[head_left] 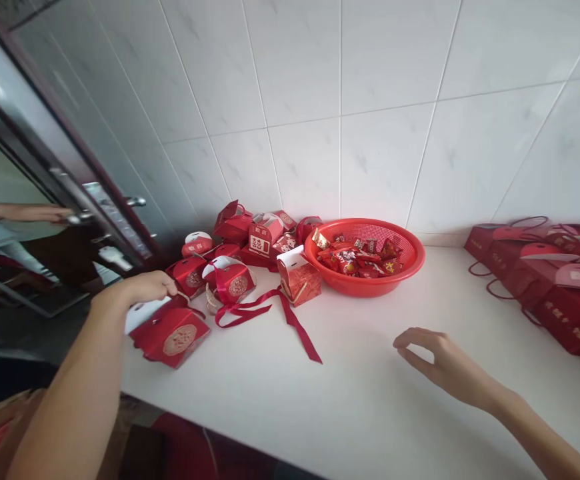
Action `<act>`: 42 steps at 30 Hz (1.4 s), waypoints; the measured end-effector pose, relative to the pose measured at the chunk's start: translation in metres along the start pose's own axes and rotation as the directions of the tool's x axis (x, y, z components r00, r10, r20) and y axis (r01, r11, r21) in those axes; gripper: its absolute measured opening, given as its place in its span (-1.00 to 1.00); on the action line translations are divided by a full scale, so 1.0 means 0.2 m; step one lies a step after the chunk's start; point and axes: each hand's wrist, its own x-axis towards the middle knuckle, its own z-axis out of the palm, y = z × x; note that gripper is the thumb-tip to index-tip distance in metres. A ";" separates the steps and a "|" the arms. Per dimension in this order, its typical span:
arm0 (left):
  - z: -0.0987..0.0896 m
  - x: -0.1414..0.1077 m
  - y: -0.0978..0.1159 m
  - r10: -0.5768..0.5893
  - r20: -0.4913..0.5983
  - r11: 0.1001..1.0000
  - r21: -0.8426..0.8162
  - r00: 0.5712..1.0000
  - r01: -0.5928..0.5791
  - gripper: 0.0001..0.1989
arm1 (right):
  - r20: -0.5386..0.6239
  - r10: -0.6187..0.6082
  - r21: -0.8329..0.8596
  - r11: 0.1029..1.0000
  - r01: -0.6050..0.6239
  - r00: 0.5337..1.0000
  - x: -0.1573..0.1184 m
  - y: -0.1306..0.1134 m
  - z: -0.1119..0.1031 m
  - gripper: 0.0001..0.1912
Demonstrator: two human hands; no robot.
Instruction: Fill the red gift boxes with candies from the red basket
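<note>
At the left end of the white table, my left hand (153,287) is closed at the top of a red gift box (173,337) with a gold round emblem, its fingers curled by the cord handle. The fingertips are partly hidden. My right hand (435,363) hovers over the table with nothing in it, fingers curved and thumb slightly apart. Nearest to it is a red plastic basket (365,288) of wrapped candies (363,259). Between the hands lie a dark red ribbon (300,330) and a patterned box (300,280) with a white inner flap.
Several small red boxes (265,237) crowd against the tiled wall (300,80). Larger dark red boxes with cord handles (545,287) stand at the right. At the left is a door with a metal handle (135,201); an arm (20,213) shows beyond its frame or in its glass.
</note>
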 end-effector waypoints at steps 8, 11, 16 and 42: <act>-0.20 -0.15 0.20 0.051 0.214 0.998 0.022 0.975 -0.057 -0.71 | -0.039 -0.012 0.048 0.999 0.013 0.999 0.03 -0.03 0.02 -0.68; -0.15 -0.25 0.43 0.341 0.181 0.940 -0.071 0.922 -0.333 -0.76 | -0.105 -0.047 0.100 0.993 0.058 0.993 0.07 -0.10 0.04 -0.69; 0.08 -0.43 0.83 0.663 0.195 0.749 -0.202 0.723 -0.631 -0.82 | -0.274 -0.301 0.132 0.929 0.346 0.913 0.15 -0.29 0.01 -0.55; 0.66 -0.34 0.97 0.764 0.019 0.558 -0.521 0.645 -0.646 -0.77 | 0.066 -0.244 -0.111 0.962 0.250 0.968 0.26 -0.28 -0.08 -0.59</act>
